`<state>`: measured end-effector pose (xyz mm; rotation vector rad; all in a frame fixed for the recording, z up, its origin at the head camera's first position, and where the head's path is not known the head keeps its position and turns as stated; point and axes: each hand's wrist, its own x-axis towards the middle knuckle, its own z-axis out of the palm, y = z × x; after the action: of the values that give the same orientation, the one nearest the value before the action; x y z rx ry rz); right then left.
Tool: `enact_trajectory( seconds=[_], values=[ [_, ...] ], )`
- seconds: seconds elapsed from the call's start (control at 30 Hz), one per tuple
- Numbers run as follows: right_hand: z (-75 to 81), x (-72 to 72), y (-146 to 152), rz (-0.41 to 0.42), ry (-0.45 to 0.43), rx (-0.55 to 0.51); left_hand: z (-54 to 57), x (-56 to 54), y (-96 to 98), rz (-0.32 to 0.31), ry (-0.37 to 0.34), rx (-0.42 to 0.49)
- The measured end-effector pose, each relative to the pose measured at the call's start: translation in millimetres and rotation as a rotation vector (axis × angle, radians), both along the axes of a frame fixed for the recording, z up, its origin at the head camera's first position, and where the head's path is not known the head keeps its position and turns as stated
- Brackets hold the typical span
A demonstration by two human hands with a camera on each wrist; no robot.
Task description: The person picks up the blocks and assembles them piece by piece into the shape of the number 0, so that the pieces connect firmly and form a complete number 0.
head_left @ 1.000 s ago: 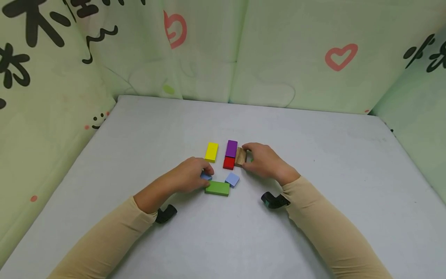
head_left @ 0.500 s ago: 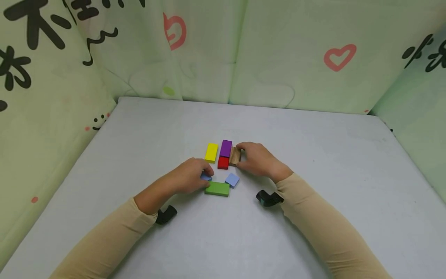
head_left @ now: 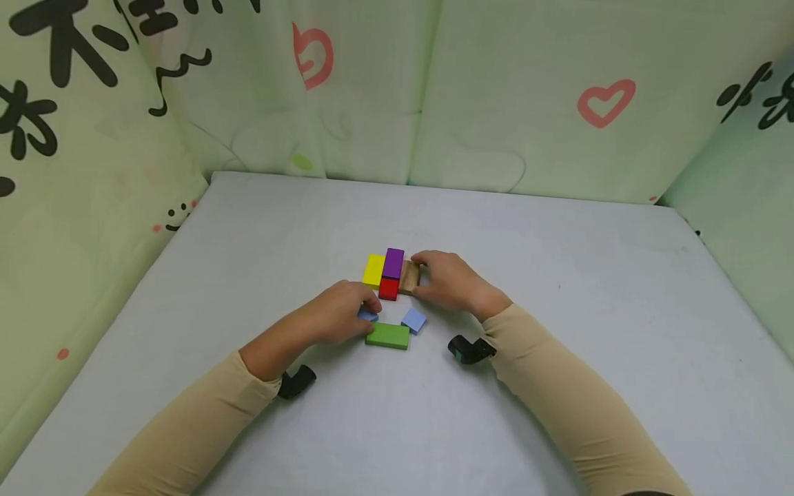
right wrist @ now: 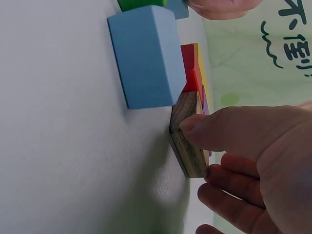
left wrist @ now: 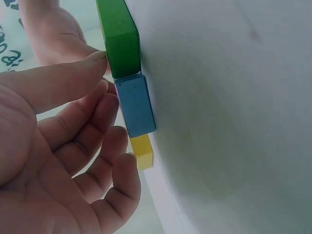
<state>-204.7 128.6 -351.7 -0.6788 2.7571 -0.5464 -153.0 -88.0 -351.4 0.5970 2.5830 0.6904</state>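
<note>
I watch from far away, and I can see two hands at work near the middle of the head view. The right hand (head_left: 449, 282) pinches the wooden block (head_left: 409, 277), with its thumb on the near end and a finger on the far end. The wooden block lies just right of the middle of the frame, up against the red block (head_left: 389, 288). Just above the red block in the frame is the purple block (head_left: 393, 263). To the left of the purple one sits the yellow block (head_left: 373, 271), so close that I can't tell if they touch.

The left hand (head_left: 338, 310) is bent over the left blue block (head_left: 368, 315), a little left of the middle. In the left wrist view I see its thumb tip at the edge of the green block (head_left: 387, 336), and its curled fingers beside the blue one. I can't tell if it is squeezing anything or only resting there.

The green block lies flat, just below the middle of the frame. The right blue block (head_left: 413, 320) sits turned on a slant by its upper right corner.

All the blocks lie on a pale table (head_left: 527, 413). Behind it, at the upper right, I see a pink heart (head_left: 606, 103) on a light green cloth (head_left: 496, 41).
</note>
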Motion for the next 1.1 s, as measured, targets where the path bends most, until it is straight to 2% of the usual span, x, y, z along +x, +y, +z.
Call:
enact_trajectory(
  seconds=[0.53,0.87,1.1],
  values=[
    [-0.8,-6.0,-1.1,-0.03,-0.046,-0.009,1.5,-1.4,-0.4,0.002,-0.013,0.009],
    [-1.4,-6.5,-2.6,-0.015,-0.021,-0.002,1.0,-1.8,-1.4,-0.015,0.001,0.012],
    [0.7,-5.6,0.6,-0.015,-0.007,0.02,0.0,-0.5,-1.3,0.002,-0.015,0.009]
  ],
)
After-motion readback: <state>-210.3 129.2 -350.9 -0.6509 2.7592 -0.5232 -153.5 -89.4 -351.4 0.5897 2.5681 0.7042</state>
